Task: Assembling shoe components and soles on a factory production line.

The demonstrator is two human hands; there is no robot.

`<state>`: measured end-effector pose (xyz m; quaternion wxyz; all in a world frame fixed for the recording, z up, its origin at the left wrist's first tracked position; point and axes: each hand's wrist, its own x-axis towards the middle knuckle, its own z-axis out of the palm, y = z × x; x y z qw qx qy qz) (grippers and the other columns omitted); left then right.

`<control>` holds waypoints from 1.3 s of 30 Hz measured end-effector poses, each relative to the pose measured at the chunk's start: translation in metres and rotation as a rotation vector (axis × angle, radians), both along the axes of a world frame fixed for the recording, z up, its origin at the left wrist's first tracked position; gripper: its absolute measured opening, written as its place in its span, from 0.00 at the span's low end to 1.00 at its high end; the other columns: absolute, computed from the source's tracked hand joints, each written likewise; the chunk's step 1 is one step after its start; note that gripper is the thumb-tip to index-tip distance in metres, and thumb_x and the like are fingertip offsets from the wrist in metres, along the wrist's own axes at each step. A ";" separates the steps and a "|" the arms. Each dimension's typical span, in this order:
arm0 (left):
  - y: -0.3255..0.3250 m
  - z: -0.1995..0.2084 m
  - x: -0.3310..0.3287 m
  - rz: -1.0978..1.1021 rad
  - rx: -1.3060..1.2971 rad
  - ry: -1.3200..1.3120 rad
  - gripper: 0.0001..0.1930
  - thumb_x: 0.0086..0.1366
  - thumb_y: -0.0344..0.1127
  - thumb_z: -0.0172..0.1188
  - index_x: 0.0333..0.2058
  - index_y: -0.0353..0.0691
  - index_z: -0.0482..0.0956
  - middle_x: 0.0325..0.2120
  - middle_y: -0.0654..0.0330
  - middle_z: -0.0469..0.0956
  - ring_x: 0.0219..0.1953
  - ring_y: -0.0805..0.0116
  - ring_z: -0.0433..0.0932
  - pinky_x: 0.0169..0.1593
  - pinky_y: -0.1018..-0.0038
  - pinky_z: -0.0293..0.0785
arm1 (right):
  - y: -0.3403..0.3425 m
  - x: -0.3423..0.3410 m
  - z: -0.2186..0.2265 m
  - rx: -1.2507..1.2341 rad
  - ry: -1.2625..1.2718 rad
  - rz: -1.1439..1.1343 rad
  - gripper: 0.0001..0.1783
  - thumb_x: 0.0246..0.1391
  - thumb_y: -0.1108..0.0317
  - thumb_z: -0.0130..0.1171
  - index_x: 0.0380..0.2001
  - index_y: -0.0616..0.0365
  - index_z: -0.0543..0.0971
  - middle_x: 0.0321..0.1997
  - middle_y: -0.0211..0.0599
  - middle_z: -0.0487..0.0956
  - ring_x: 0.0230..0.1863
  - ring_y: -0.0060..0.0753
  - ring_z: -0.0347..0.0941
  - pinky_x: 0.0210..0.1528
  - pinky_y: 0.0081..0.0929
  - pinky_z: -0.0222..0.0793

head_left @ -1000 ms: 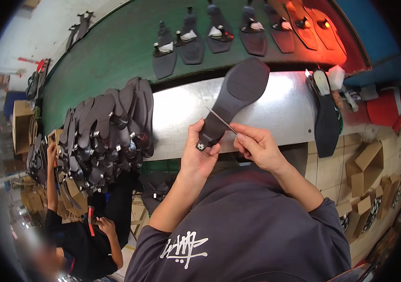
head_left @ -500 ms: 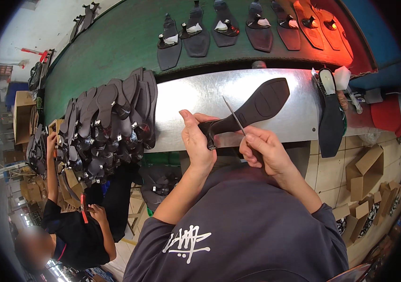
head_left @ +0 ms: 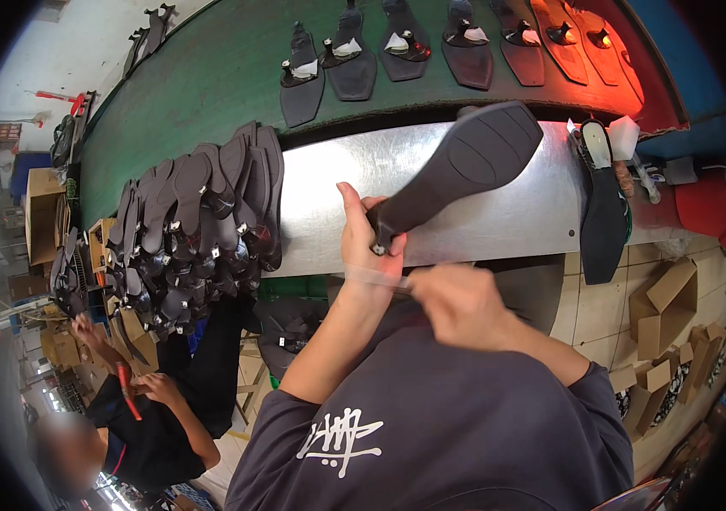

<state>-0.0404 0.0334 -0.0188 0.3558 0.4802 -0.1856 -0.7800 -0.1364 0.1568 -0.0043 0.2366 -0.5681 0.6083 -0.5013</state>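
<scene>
My left hand (head_left: 369, 243) is closed around the heel end of a black heeled shoe sole (head_left: 473, 157). The broad toe end points up and right over the metal bench, showing its ribbed underside. Smeared by motion, my right hand (head_left: 465, 307) is closed on a thin metal blade (head_left: 375, 278) lower down. The blade points left, across the front of my left wrist. Whether it touches the wrist, I cannot tell.
A shiny metal bench (head_left: 320, 183) lies ahead, with piled black soles (head_left: 197, 204) on its left. Several sandals (head_left: 405, 51) line a green surface (head_left: 209, 85) behind. One black sole (head_left: 604, 221) overhangs the right side. A co-worker (head_left: 146, 417) holds a red-handled tool at lower left.
My right hand has drawn the blade off the sole, down and left toward my left wrist. The sole has tilted, its toe end rising nearer. The co-worker's raised arm has come down.
</scene>
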 end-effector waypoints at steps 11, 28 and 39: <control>0.003 0.018 -0.001 -0.153 0.194 0.309 0.28 0.64 0.68 0.46 0.23 0.47 0.70 0.16 0.66 0.71 0.15 0.71 0.68 0.20 0.79 0.61 | -0.007 -0.009 -0.011 0.023 0.035 -0.015 0.04 0.55 0.79 0.53 0.35 0.64 0.76 0.26 0.42 0.77 0.24 0.40 0.74 0.28 0.29 0.69; -0.015 0.019 0.007 -0.051 0.259 0.322 0.29 0.66 0.66 0.42 0.23 0.46 0.73 0.23 0.62 0.76 0.14 0.65 0.66 0.16 0.76 0.62 | 0.000 -0.001 -0.001 0.001 0.002 0.054 0.02 0.52 0.77 0.56 0.29 0.61 0.73 0.26 0.39 0.75 0.24 0.42 0.74 0.25 0.31 0.68; -0.010 0.010 0.012 -0.082 0.128 0.151 0.32 0.65 0.70 0.40 0.19 0.47 0.71 0.19 0.59 0.75 0.15 0.64 0.69 0.18 0.76 0.63 | -0.006 -0.002 0.008 0.120 0.062 0.145 0.02 0.53 0.77 0.54 0.29 0.59 0.72 0.24 0.41 0.74 0.25 0.46 0.73 0.27 0.36 0.68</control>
